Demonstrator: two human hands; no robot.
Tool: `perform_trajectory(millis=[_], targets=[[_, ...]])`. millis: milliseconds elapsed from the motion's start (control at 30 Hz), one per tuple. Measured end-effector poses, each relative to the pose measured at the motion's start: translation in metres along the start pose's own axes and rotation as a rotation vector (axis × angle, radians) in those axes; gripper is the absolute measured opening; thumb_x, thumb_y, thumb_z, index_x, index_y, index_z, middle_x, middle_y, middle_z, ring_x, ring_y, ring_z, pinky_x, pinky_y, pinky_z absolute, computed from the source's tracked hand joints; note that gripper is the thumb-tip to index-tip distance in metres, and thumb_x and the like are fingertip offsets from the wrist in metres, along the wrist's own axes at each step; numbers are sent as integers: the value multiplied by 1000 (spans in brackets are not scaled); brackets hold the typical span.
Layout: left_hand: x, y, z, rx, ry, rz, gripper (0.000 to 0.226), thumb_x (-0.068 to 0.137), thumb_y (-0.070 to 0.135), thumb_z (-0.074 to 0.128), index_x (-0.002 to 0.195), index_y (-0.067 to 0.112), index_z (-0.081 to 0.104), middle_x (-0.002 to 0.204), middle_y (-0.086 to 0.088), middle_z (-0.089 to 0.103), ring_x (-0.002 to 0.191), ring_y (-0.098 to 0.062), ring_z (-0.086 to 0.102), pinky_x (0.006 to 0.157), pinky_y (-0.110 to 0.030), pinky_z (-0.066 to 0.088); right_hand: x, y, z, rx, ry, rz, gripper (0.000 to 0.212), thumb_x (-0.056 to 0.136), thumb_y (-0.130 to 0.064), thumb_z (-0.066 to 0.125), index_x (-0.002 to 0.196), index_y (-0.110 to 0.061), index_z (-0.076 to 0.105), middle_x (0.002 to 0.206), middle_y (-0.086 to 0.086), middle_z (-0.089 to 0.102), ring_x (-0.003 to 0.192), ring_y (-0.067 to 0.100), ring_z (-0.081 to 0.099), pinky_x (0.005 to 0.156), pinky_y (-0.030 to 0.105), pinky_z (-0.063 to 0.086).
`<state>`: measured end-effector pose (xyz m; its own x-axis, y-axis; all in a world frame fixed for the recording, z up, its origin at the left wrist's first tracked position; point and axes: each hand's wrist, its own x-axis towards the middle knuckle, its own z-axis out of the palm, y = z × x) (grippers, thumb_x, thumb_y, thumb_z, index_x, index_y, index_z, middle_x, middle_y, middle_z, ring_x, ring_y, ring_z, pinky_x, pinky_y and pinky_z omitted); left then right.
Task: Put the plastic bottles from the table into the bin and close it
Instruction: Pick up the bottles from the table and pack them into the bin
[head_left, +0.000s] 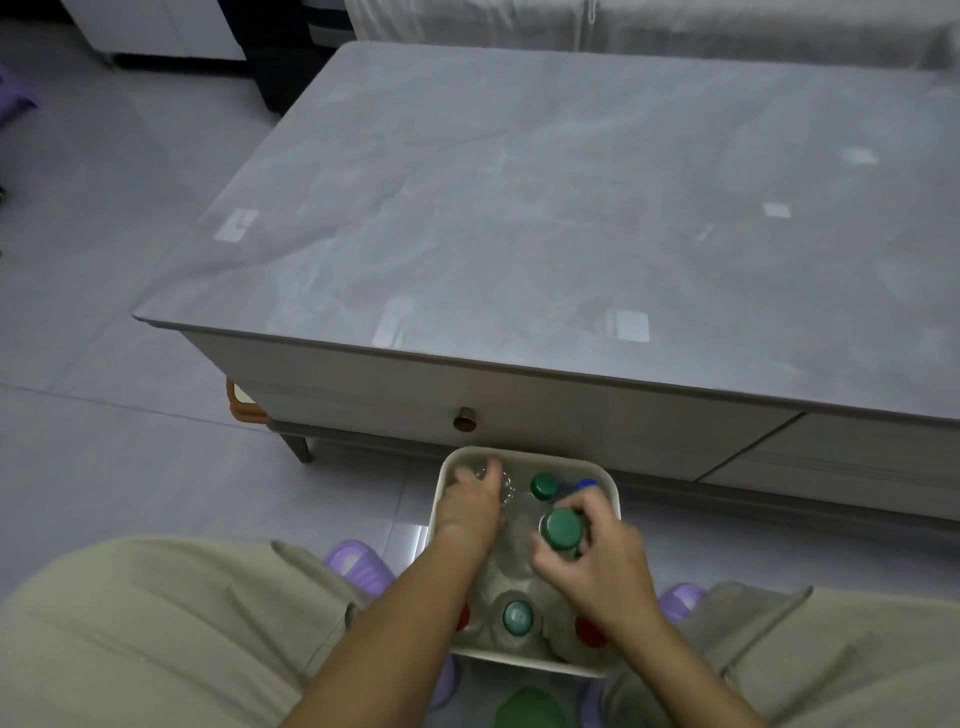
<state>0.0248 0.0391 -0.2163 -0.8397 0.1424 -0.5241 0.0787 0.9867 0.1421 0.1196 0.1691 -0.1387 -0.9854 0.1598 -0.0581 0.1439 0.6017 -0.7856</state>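
Down on the floor, just in front of the grey marble-look table (545, 208), sits a pale open bin (615, 491), and the seated person has both hands inside it. Their right hand (597, 558) has its grip wrapped around the neck of a bottle with a dark green cap (562, 529), fingers curled tight under the cap, near the middle of the bin. Their left hand (470, 506) is pushed toward the bin's far left corner, resting on a clear bottle (501, 483); from where I stand I cannot tell whether its grip is closed on it or only pressing. Other bottles already stand in the bin: a second green cap (544, 486) and a blue cap (587, 484) by the far wall, a lighter green cap (518, 617) by the near wall, with red caps (589, 631) either side of it. Purple slippers (361, 566) show on both sides of the bin, between the person's khaki-clad knees.
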Motion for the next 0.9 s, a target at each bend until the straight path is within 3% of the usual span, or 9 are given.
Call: perform_trajectory(millis=[133,233,300,367,433,500,600,733,900], targets=[[-6,-9,-9,-52,-136,11,65,87,20,53,142,26,19,134,-22,38,112,-40,56,89,-42,49,1,-45,-70,189,266,-119,18,63,-40,62,73,-28,52,76,-9,60,55,9,53,48,16,40],[-32,-21,-39,-167,-61,77,49,90,43,50,134,24,39,133,-14,45,114,-36,54,89,-37,45,1,-32,-91,450,410,55,6,72,-24,62,71,-25,56,61,-4,55,53,1,50,52,12,42],[-62,-30,-70,-523,60,-16,43,96,50,32,119,21,55,125,-11,57,104,-29,59,79,-33,49,8,-12,-83,705,422,261,19,84,-18,58,66,-22,53,54,-8,48,47,3,44,54,24,44],[-104,-41,-95,-1098,-112,-92,62,89,66,21,110,22,58,110,-8,68,85,-24,66,57,-28,52,13,5,-67,882,367,442,29,92,-14,47,64,-20,47,45,-9,39,42,8,34,52,29,39],[-144,-47,-112,-1338,-225,22,81,67,84,37,121,24,47,114,-5,68,76,-22,72,42,-25,51,14,13,-48,956,234,550,24,96,-18,42,72,-16,48,45,-6,36,42,11,32,51,30,36],[-170,-48,-118,-1242,-6,78,89,55,82,58,124,30,39,115,3,63,78,-14,73,49,-26,52,11,15,-32,975,-8,677,24,98,-24,40,81,-13,51,47,-2,38,45,13,34,51,30,37],[-179,-41,-109,-787,336,142,67,57,63,67,114,42,40,100,18,63,84,-1,65,71,-24,51,4,35,-11,481,-271,659,19,97,-31,45,98,-15,54,58,1,48,49,13,42,50,24,40],[-171,-13,-64,-376,296,256,68,68,49,69,126,38,36,112,25,52,100,-7,59,77,-19,45,2,54,-6,200,-191,543,43,88,-43,54,122,-18,53,75,0,58,65,16,52,70,34,45],[-118,-7,17,-220,95,273,79,74,43,68,138,21,28,140,-2,45,118,-25,56,94,-34,46,-9,42,-11,-62,-188,240,37,91,-35,53,125,-21,53,73,-9,56,76,13,55,70,27,40]])
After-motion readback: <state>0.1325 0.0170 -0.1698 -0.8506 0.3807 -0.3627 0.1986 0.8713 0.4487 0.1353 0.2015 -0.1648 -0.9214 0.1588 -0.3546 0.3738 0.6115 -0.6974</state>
